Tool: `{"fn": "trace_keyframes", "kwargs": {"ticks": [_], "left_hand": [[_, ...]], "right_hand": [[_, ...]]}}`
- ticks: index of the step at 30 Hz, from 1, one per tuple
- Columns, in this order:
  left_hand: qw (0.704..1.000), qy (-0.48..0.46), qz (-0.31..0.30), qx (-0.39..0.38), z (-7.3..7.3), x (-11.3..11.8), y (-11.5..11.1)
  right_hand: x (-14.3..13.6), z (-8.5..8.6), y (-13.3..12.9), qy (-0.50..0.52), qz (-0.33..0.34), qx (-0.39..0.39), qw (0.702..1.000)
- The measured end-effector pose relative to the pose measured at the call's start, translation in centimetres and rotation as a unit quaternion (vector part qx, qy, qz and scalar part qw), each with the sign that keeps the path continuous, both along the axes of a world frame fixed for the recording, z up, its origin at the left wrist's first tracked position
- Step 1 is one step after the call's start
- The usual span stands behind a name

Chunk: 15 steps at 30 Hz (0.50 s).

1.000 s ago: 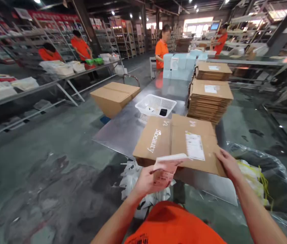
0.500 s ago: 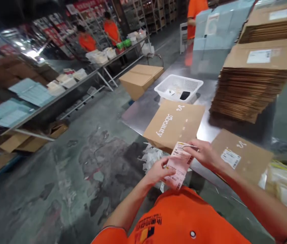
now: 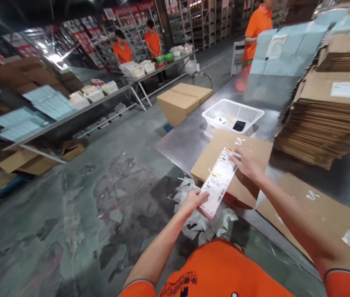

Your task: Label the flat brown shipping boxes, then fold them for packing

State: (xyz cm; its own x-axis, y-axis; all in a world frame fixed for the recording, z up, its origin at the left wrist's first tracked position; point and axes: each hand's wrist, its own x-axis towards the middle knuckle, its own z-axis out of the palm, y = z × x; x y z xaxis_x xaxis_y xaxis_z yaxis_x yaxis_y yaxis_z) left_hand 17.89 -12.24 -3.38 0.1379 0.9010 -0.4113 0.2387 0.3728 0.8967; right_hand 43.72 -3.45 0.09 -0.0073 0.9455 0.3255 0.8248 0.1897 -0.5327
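A long white shipping label (image 3: 216, 187) with printed text slants across the near side of a cardboard box (image 3: 257, 175). My left hand (image 3: 195, 201) pinches its lower end between thumb and fingers, off the box's near edge. At the upper end, my right hand (image 3: 247, 163) has its fingertips closed on the label, over the box top. The label partly covers the white lettering there. Whether its upper end is touching the cardboard, I cannot tell.
A white plastic basket (image 3: 233, 117) with a black item stands behind the box on the metal table (image 3: 178, 146). To the right are stacked flat cartons (image 3: 326, 128) and another carton (image 3: 309, 206). Paper scraps (image 3: 193, 222) hang below the table edge. Co-workers stand farther back.
The label, held close to my body and bunched shorter before, is now stretched out over the box. My right hand has moved forward onto the box top. The view has shifted slightly.
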Motion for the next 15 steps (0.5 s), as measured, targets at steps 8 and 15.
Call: {"fn": "trace_keyframes", "kwargs": {"ticks": [8, 15], "left_hand": [[0.999, 0.003, 0.018, 0.037, -0.9, -6.7, -2.9], [0.979, -0.026, 0.04, 0.197, 2.8, -3.2, 5.2]], "right_hand": [[-1.9, -0.2, 2.5, -0.145, 0.007, -0.014, 0.989], [-8.3, -3.1, -5.1, -0.184, 0.206, 0.046, 0.96]]}}
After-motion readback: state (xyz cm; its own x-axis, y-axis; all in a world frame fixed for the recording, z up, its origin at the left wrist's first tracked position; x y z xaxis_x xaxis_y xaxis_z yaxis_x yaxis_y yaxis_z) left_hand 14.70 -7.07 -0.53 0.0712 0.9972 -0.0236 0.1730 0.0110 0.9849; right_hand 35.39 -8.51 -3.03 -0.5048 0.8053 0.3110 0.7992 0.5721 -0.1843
